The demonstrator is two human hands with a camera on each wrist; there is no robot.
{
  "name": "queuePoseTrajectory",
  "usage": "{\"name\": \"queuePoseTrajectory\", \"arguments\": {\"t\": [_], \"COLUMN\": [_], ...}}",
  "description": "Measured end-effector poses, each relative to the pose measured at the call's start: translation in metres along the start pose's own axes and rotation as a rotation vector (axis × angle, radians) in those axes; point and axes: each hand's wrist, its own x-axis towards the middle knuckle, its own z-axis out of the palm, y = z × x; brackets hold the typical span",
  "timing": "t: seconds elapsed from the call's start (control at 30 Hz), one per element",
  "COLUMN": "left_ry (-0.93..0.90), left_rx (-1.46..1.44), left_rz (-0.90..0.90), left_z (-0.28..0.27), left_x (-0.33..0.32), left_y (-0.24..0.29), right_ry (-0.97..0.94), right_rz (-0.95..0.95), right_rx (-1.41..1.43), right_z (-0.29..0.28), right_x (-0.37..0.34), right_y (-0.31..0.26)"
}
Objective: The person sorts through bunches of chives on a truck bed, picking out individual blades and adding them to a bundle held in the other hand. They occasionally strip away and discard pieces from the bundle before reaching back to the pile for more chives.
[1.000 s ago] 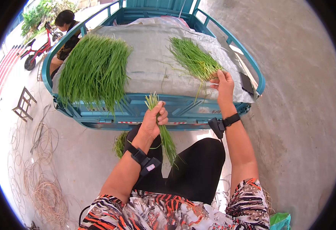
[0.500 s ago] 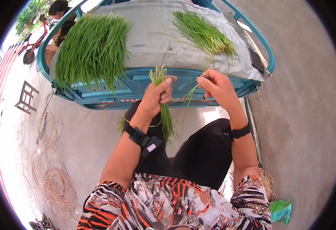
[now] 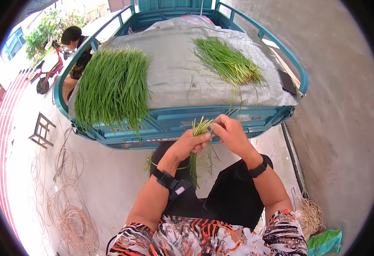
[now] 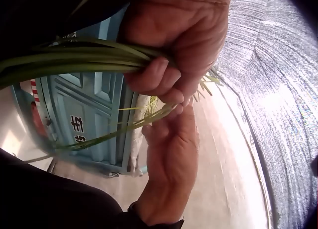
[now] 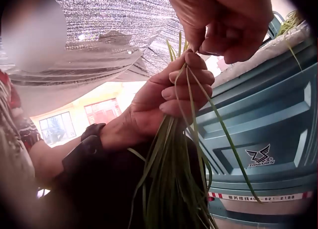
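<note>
In the head view my left hand (image 3: 189, 145) grips a small bunch of green chives (image 5: 171, 174), cut ends up and leaves hanging down over my leg. My right hand (image 3: 234, 135) is right beside it, thumb and forefinger pinching a few thin chive strands (image 5: 227, 134) at the left fingertips. In the right wrist view these strands hang in front of the left fingers, apart from the main bunch. A wide layer of chives (image 3: 114, 87) lies on the left of the grey sheet (image 3: 172, 81), and a smaller pile (image 3: 227, 62) lies on its right.
The sheet covers the bed of a blue cart (image 3: 170, 121) with side rails. A phone (image 3: 287, 82) lies at its right edge. On the left are a small stool (image 3: 43, 130), coiled strands (image 3: 78, 224) and another person (image 3: 72, 40). A green bag (image 3: 325, 242) sits at lower right.
My right hand has left the smaller pile with a few chive strands and come down to the left hand. The left hand keeps its bunch and has shifted right.
</note>
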Motion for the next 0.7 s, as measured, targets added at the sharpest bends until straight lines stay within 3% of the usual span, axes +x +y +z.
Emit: {"name": "queuePoseTrajectory", "arguments": {"t": [0.13, 0.27, 0.37, 0.47, 0.57, 0.7], "left_ry": [-0.01, 0.113, 0.197, 0.234, 0.271, 0.336], "left_rx": [-0.053, -0.125, -0.081, -0.084, -0.119, -0.178], "left_rz": [0.006, 0.089, 0.127, 0.162, 0.221, 0.32], "left_z": [-0.002, -0.003, 0.0, -0.006, -0.014, -0.022], "left_x": [-0.001, -0.001, -0.001, 0.002, 0.008, 0.012], "left_y": [0.001, 0.002, 0.003, -0.002, -0.004, -0.011], "right_ry": [0.231, -0.003, -0.303, -0.373, -0.343, -0.448], "right_rz": [-0.028, 0.13, 0.248, 0.17, 0.203, 0.267], "right_rx": [0.161, 0.348, 0.139, 0.222, 0.306, 0.298], "right_z": [-0.014, -0.01, -0.001, -0.003, -0.006, -0.01], "right_x": [0.008, -0.003, -0.011, -0.006, -0.003, -0.002], "right_y": [0.001, -0.008, -0.008, 0.013, 0.019, 0.024]}}
